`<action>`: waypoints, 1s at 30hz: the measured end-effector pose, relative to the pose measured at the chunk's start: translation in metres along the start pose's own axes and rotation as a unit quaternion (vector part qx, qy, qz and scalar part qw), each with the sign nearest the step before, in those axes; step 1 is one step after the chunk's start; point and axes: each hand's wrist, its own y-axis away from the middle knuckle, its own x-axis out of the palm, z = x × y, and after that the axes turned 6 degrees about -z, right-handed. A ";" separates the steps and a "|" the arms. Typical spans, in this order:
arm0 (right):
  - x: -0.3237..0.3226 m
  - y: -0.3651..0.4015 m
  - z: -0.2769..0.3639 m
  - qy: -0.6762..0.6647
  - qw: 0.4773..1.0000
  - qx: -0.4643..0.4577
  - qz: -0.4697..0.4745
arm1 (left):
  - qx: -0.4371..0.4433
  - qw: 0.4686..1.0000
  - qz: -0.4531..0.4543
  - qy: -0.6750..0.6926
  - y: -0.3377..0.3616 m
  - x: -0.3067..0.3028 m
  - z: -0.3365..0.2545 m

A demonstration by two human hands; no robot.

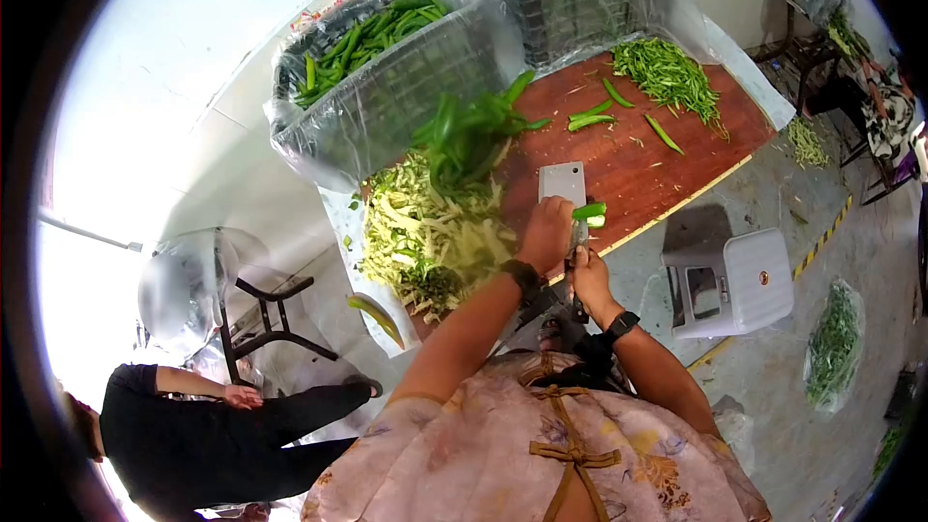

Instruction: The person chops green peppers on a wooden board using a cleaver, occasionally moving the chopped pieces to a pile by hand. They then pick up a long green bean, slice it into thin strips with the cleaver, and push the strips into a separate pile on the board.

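Over at the table [628, 174], one plastic-lined crate [406, 63] holds long green peppers [362, 43]; I can't tell what's in the other crate [590, 5]. The right hand [590, 282] has its grip closed round a knife [580, 232], the cut pepper [590, 214] against its blade. The left hand [549, 230] curls beside the cleaver [561, 182], its grip unclear.

Green pepper [590, 211], pale cut flesh showing, beside a narrow knife [579, 233], dark-handled, blade pointing forward. Close to both, silver rectangular cleaver [561, 184], flat on the reddish-brown tabletop [623, 169], small hole near far corner.
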 end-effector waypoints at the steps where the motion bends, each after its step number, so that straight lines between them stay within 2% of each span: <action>1: 0.000 -0.002 -0.001 0.014 1.000 -0.002 -0.009 | -0.013 1.000 -0.005 0.005 0.000 0.000 0.000; 5: -0.003 -0.007 0.001 0.003 1.000 0.027 0.010 | -0.029 0.995 -0.011 0.093 -0.014 -0.006 -0.011; 7: -0.004 -0.005 0.008 -0.024 0.999 0.034 0.011 | 0.016 0.977 -0.150 0.152 -0.029 -0.018 -0.033; 8: -0.009 -0.005 0.014 -0.022 0.999 0.032 0.013 | 0.015 0.977 -0.153 0.151 -0.035 -0.018 -0.027; 10: -0.029 -0.004 0.025 -0.055 0.993 0.060 0.088 | -0.129 0.978 -0.156 0.053 -0.051 -0.023 -0.001; 11: -0.038 0.001 0.033 -0.053 0.993 0.060 0.089 | -0.131 0.977 -0.158 0.053 -0.055 -0.031 0.011; 13: -0.059 0.013 0.047 -0.073 0.994 0.072 0.036 | -0.170 0.982 -0.079 -0.029 -0.056 -0.050 0.030; 14: -0.071 0.012 0.046 -0.069 0.994 0.069 0.038 | -0.172 0.981 -0.083 -0.029 -0.052 -0.048 0.036; 16: -0.100 0.010 0.042 -0.023 1.000 0.016 0.006 | -0.069 0.970 -0.182 -0.145 -0.037 -0.032 0.049; 17: -0.114 0.011 0.042 -0.020 1.000 0.014 0.007 | -0.071 0.969 -0.186 -0.144 -0.032 -0.031 0.045; 19: -0.137 0.018 0.045 0.022 0.999 -0.038 -0.015 | -0.033 0.993 -0.071 -0.083 -0.015 -0.025 0.033; 21: -0.152 0.031 0.058 0.007 1.000 -0.016 -0.017 | -0.027 0.990 -0.057 -0.125 0.004 -0.012 0.024; 23: -0.169 0.039 0.056 0.088 0.993 -0.081 -0.005 | -0.020 0.985 -0.042 -0.168 0.019 0.000 0.014; 25: -0.178 0.041 0.048 0.072 0.994 -0.076 0.003 | -0.102 0.985 -0.036 -0.134 0.028 0.011 0.003; 27: -0.183 0.046 0.048 0.063 0.996 -0.051 0.048 | -0.114 0.985 -0.028 -0.128 0.026 0.011 -0.015; 29: -0.182 0.049 0.046 0.057 0.994 -0.066 0.062 | -0.126 0.984 -0.019 -0.121 0.028 0.013 -0.027; 30: -0.180 0.050 0.047 0.041 0.996 -0.056 0.063 | -0.166 0.985 -0.037 -0.043 0.032 0.015 -0.031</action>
